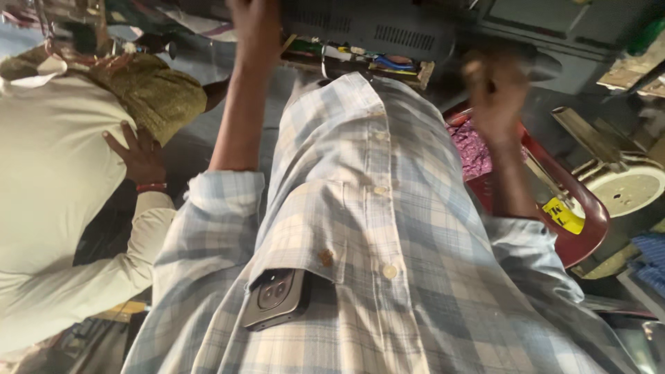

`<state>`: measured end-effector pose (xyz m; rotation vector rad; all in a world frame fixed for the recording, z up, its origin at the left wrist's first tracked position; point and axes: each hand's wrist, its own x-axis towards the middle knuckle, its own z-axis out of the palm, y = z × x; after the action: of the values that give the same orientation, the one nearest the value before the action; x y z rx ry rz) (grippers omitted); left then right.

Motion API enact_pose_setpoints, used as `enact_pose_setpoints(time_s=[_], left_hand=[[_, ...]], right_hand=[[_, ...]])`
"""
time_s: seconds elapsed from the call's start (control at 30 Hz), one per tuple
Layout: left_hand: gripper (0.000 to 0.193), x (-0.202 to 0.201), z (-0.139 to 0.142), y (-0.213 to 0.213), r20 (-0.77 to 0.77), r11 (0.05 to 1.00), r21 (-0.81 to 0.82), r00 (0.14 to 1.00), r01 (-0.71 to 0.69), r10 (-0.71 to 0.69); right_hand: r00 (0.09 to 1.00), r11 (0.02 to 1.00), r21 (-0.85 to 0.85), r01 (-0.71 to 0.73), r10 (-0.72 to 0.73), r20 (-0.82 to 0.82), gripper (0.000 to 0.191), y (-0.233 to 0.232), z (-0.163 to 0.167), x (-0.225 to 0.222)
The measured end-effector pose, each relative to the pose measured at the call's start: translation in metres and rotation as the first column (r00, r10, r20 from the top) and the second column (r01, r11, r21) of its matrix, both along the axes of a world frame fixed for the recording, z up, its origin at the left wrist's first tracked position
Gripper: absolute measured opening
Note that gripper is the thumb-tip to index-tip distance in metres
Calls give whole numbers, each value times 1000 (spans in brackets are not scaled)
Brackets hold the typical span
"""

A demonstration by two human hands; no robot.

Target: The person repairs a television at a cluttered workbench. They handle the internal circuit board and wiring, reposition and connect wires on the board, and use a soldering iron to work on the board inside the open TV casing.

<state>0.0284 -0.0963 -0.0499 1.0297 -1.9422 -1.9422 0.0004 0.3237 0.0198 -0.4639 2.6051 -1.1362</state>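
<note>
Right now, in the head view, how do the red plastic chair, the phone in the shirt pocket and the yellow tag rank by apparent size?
Largest to smallest:
1. Red plastic chair, though partly hidden behind the arm.
2. Phone, which sits nearer the camera, so it looks bigger than it is.
3. Yellow tag.

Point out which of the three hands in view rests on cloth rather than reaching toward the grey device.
The co-worker's hand, far left with a red wristband, lies flat on a cream garment; the wearer's left hand and right hand reach the grey device.

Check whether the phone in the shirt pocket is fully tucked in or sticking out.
Sticking out. The dark phone pokes past the edge of the plaid shirt's chest pocket, its camera end fully exposed and the rest hidden in the pocket.
</note>
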Motion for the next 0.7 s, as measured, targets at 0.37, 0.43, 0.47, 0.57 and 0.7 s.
enact_pose_setpoints(time_s=[0.37, 0.43, 0.47, 0.57, 0.7], left_hand=[[10, 85, -34, -33, 239, 818, -544, 969, 185, -60], [9, 83, -50, -25, 556, 697, -563, 827, 444, -77], [14, 78, -55, -21, 535, 687, -589, 843, 425, -63], [33, 67, -63, -16, 446, 629, -690, 895, 358, -19], [36, 62, -63, -11, 449, 545, -763, 892, 348, 59]], right_hand=[[849, 918, -65, -392, 388, 359, 23, -65, 6, 21], [854, 934, -10, -357, 331, 401, 23, -53, 17, 21], [870, 944, 10, -330, 300, 391, 23, -47, 22, 22], [910, 969, 45, -243, 211, 358, 24, -28, 38, 25], [944, 994, 72, -77, 49, 326, 21, 0, 54, 32]])
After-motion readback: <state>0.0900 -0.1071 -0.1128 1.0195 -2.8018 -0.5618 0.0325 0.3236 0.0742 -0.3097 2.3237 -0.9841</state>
